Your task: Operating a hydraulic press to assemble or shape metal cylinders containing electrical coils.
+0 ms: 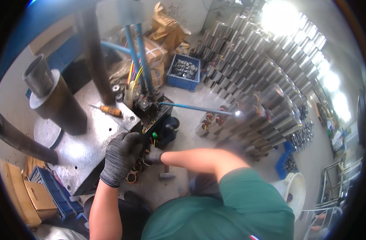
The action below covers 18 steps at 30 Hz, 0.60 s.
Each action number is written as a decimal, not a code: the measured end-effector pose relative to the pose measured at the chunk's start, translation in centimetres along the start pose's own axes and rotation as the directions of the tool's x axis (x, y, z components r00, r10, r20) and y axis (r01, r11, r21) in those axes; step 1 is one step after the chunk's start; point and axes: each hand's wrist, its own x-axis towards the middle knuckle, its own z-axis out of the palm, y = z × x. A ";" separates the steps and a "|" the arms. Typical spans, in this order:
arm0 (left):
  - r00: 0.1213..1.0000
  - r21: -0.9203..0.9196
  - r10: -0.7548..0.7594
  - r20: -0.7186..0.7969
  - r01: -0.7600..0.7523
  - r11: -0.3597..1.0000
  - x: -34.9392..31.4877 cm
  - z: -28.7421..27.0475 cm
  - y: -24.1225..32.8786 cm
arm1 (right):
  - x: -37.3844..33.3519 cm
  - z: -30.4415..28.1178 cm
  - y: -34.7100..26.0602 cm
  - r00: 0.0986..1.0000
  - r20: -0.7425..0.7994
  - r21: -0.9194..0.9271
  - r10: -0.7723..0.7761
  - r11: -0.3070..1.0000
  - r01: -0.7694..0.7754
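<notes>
My left hand (122, 155) half-curls, my right hand (153, 155) is obscured, both holds unclear; seven-o'clock coil (132, 179) probably heavy: grip outer rim.

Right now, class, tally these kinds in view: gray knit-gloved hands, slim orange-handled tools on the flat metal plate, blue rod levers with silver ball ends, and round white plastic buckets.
Gray knit-gloved hands, left and right: 2
Slim orange-handled tool on the flat metal plate: 1
Blue rod lever with silver ball end: 1
Round white plastic bucket: 1
Total: 5
</notes>
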 end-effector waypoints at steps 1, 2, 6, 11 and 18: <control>1.000 -0.008 -0.010 -0.019 0.010 1.000 0.2 0.3 0.1 | -2.6 -1.7 -1.5 0.995 0.101 0.040 0.026 0.999 -0.030; 0.999 -0.016 -0.020 -0.036 0.019 1.000 0.2 0.5 0.2 | -5.4 -3.2 -3.0 0.984 0.173 0.083 0.034 0.995 -0.049; 0.991 -0.183 -0.029 -0.128 0.005 0.983 -0.3 1.7 0.8 | -13.5 -7.4 -9.7 0.858 -0.012 0.056 -0.514 0.856 0.513; 0.991 -0.721 -0.131 0.028 0.111 0.684 -1.1 2.6 2.0 | -18.4 -11.6 -13.7 0.807 -0.156 0.587 -0.570 0.603 0.540; 0.930 -0.440 -0.189 -0.314 0.034 0.897 -1.3 4.3 0.6 | -20.6 -12.2 -14.4 0.809 -0.208 0.628 -0.549 0.559 0.541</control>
